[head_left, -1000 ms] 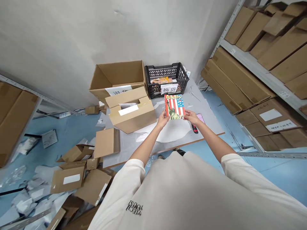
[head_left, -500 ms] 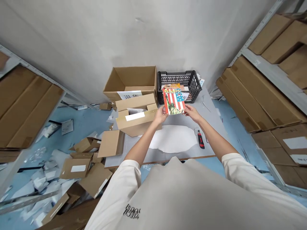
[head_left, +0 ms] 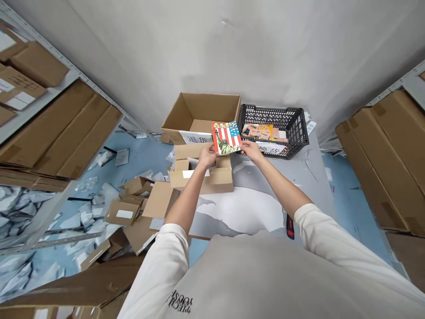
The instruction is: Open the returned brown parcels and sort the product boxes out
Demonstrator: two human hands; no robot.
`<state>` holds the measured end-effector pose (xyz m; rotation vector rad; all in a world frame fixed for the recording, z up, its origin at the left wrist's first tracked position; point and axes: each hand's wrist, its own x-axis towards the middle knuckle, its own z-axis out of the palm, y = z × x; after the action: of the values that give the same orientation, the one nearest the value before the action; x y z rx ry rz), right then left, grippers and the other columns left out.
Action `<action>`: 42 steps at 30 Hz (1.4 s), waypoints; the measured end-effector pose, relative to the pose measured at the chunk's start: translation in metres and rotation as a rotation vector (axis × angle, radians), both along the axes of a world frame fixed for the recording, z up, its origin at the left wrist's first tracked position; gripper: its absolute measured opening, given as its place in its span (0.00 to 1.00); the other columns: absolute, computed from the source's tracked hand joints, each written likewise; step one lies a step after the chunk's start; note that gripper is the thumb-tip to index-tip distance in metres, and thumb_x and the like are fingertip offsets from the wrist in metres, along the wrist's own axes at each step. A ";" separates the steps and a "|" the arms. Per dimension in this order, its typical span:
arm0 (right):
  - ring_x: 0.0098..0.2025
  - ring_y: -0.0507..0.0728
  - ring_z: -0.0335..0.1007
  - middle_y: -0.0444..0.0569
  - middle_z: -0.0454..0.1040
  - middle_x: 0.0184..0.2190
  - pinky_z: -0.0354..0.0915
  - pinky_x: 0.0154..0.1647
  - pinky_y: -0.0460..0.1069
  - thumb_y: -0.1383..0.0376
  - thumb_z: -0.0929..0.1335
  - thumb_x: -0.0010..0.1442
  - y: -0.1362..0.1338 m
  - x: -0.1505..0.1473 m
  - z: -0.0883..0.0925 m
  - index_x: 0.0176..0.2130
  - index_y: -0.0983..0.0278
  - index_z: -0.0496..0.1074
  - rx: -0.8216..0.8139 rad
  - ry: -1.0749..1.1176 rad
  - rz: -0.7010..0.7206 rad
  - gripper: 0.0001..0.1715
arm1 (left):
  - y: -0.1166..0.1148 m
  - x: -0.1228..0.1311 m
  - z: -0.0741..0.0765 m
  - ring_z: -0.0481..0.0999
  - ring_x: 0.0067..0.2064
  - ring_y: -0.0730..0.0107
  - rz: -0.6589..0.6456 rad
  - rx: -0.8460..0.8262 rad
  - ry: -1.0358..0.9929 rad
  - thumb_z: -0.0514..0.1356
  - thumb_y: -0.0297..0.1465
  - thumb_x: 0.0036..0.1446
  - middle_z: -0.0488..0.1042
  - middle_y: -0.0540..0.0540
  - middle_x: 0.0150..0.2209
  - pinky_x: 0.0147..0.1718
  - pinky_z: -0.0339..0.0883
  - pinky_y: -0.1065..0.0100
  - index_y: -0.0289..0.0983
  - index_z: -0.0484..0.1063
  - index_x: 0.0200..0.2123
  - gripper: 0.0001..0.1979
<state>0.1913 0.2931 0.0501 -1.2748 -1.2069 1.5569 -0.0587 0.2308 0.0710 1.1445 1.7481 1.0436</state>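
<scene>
Between my two hands is a book [head_left: 227, 138] with a red, white and blue striped cover showing a green statue. My left hand [head_left: 208, 156] grips its lower left corner, and my right hand [head_left: 251, 150] pinches the lower right one. The book is held up over the opening of a small cardboard box [head_left: 201, 180] and overlaps the front of a larger open carton [head_left: 201, 110] with a white paper label [head_left: 195, 138]. To the right of the book stands a black plastic crate [head_left: 272, 116] with colourful books or packets [head_left: 263, 131] inside.
A torn white sheet [head_left: 244, 208] lies on the grey table [head_left: 307, 177]. A red and black utility knife [head_left: 290, 227] is near my right forearm. Cardboard boxes [head_left: 121, 213] and crumpled paper litter the floor at left. Shelves of cartons [head_left: 63, 128] flank both sides.
The book, held in both my hands, has moved left, from in front of the crate to over the small box and before the large carton. The camera view has turned left.
</scene>
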 end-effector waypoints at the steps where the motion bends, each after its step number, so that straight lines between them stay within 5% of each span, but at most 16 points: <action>1: 0.26 0.50 0.73 0.45 0.83 0.30 0.70 0.24 0.41 0.64 0.79 0.58 0.009 -0.008 0.001 0.48 0.63 0.84 0.004 0.002 0.001 0.17 | 0.006 -0.004 0.000 0.87 0.42 0.56 0.021 0.010 -0.012 0.72 0.23 0.49 0.86 0.42 0.44 0.52 0.80 0.58 0.34 0.83 0.61 0.33; 5: 0.40 0.54 0.84 0.49 0.87 0.46 0.82 0.39 0.45 0.64 0.79 0.60 0.036 -0.029 0.002 0.60 0.60 0.81 0.029 0.110 0.038 0.29 | 0.026 -0.017 0.000 0.86 0.52 0.52 0.126 0.097 0.075 0.70 0.25 0.54 0.83 0.37 0.60 0.61 0.78 0.54 0.35 0.79 0.66 0.34; 9: 0.55 0.57 0.86 0.54 0.80 0.65 0.84 0.55 0.52 0.64 0.80 0.62 0.038 -0.034 -0.004 0.66 0.57 0.75 -0.014 0.160 0.076 0.36 | 0.027 -0.019 -0.007 0.81 0.64 0.50 0.161 0.146 0.163 0.65 0.23 0.61 0.65 0.34 0.77 0.70 0.72 0.51 0.37 0.73 0.72 0.35; 13: 0.52 0.57 0.87 0.56 0.83 0.61 0.83 0.58 0.54 0.65 0.79 0.64 0.020 -0.029 -0.013 0.57 0.61 0.79 -0.061 0.106 0.096 0.22 | 0.011 -0.019 -0.017 0.70 0.75 0.50 0.126 0.194 0.180 0.62 0.20 0.61 0.65 0.36 0.76 0.76 0.64 0.51 0.38 0.76 0.68 0.32; 19: 0.47 0.58 0.88 0.55 0.87 0.50 0.83 0.54 0.54 0.65 0.79 0.65 -0.010 -0.022 -0.021 0.49 0.61 0.81 -0.085 0.054 0.133 0.12 | -0.019 -0.025 -0.020 0.69 0.75 0.49 0.131 0.215 0.223 0.62 0.20 0.58 0.70 0.37 0.71 0.79 0.59 0.48 0.40 0.76 0.65 0.31; 27: 0.45 0.58 0.84 0.51 0.87 0.46 0.81 0.50 0.54 0.59 0.80 0.60 -0.052 -0.024 -0.032 0.46 0.60 0.81 -0.021 -0.057 0.103 0.16 | -0.076 -0.048 -0.014 0.67 0.75 0.47 0.156 0.211 0.285 0.63 0.21 0.57 0.71 0.36 0.70 0.78 0.58 0.46 0.42 0.76 0.64 0.31; 32: 0.54 0.63 0.80 0.54 0.85 0.53 0.78 0.55 0.57 0.53 0.79 0.58 -0.084 -0.018 -0.037 0.51 0.59 0.81 0.059 -0.169 -0.009 0.24 | -0.117 -0.077 -0.012 0.63 0.77 0.39 0.187 0.143 0.377 0.65 0.24 0.58 0.68 0.36 0.73 0.78 0.53 0.37 0.44 0.77 0.62 0.28; 36: 0.62 0.66 0.77 0.56 0.82 0.61 0.76 0.59 0.59 0.48 0.77 0.60 -0.115 -0.014 -0.045 0.57 0.58 0.79 0.037 -0.216 -0.100 0.31 | -0.149 -0.104 -0.024 0.59 0.79 0.34 0.247 0.098 0.385 0.68 0.25 0.57 0.64 0.35 0.76 0.78 0.50 0.34 0.45 0.73 0.66 0.33; 42: 0.57 0.66 0.78 0.58 0.85 0.53 0.77 0.59 0.60 0.46 0.79 0.55 -0.153 -0.021 -0.068 0.53 0.61 0.81 0.004 -0.308 -0.200 0.32 | -0.178 -0.123 -0.053 0.67 0.75 0.39 0.287 -0.016 0.232 0.71 0.32 0.60 0.69 0.29 0.71 0.76 0.58 0.46 0.38 0.61 0.75 0.43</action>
<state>0.1705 0.1402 -0.0178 -1.6227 -1.2236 1.2455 -0.1819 0.0524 0.0176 1.0592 2.1486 1.0954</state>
